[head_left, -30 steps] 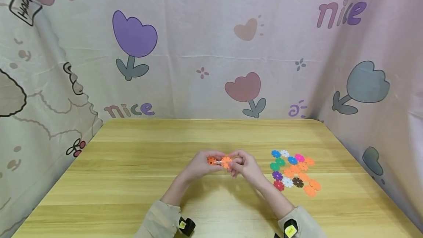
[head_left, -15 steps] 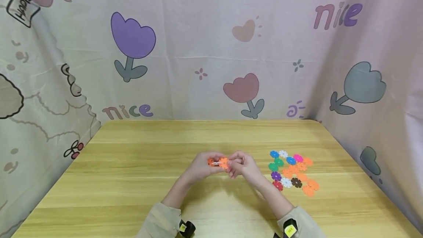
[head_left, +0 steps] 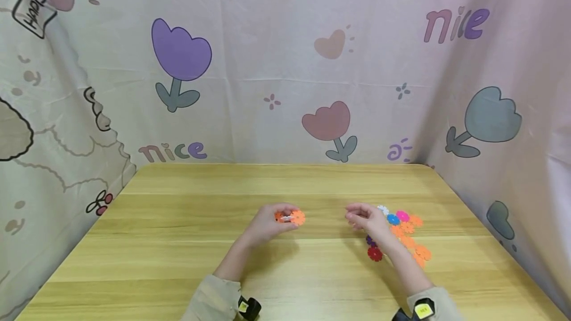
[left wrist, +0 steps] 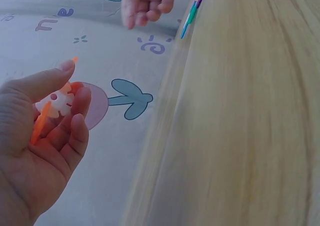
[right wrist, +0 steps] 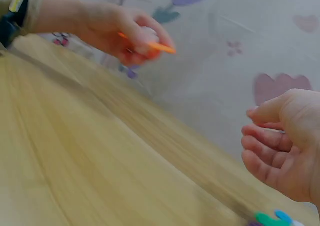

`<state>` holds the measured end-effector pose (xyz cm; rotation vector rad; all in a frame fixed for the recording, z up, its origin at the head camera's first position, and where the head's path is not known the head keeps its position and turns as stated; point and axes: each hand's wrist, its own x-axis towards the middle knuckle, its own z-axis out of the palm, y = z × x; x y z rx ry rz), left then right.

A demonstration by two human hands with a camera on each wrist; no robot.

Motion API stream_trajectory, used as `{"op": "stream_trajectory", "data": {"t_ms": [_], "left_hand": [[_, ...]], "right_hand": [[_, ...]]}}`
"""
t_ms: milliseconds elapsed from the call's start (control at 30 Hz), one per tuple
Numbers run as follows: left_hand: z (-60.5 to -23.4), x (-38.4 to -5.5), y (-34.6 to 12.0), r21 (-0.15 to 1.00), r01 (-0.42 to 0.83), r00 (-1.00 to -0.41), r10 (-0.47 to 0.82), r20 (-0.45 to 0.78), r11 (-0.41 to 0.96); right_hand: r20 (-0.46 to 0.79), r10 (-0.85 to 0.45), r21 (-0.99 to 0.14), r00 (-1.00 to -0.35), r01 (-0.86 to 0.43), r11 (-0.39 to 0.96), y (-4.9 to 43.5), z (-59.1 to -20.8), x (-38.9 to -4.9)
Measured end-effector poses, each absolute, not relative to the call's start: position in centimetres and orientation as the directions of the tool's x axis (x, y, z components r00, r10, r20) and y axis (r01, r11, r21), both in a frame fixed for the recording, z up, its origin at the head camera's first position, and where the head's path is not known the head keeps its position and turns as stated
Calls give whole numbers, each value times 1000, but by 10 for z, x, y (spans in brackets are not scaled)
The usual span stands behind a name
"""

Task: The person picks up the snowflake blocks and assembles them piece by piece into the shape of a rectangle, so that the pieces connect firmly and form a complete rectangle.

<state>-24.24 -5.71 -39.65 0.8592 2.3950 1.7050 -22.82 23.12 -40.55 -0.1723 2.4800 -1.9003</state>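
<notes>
Orange-and-white disc cluster (head_left: 298, 218) is pinched in your left hand (head_left: 265, 224), over the surface (head_left: 178, 241); squeezing too hard could pop its pieces apart. Your right hand (head_left: 371, 222), loosely curled, holding nothing, hangs near the loose discs (head_left: 423, 251); a careless brush might scatter them. Printed fabric (head_left: 263, 24) hangs behind the wood-grained surface.

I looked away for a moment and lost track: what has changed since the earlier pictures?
The right hand has let go of the joined orange and white pieces and moved to the right; it now covers part of the group of colourful discs. The left hand still holds the joined pieces, and the discs in sight lie as before.
</notes>
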Motion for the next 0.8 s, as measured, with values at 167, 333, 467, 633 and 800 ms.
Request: {"op": "stream_trajectory", "data": {"t_ms": [167, 333, 467, 633, 800], "left_hand": [[-395, -242, -59, 897, 385, -838, 489, 241, 219], [-394, -241, -60, 900, 375, -840, 492, 230, 220], [-394, -241, -60, 901, 369, -843, 491, 220, 229], [-393, -241, -59, 903, 355, -849, 488, 203, 242], [-395, -242, -58, 899, 361, -845, 496, 202, 247]], "right_hand": [[29, -67, -936, -997, -51, 348, 263, -410, -229], [0, -72, -895, -997, -32, 444, 284, -414, -231], [5, -76, -847, -997, -45, 530, 291, -419, -233], [9, -97, -778, -995, -68, 624, 293, -426, -235], [28, -101, -689, -994, -93, 718, 290, -429, -236]]}}
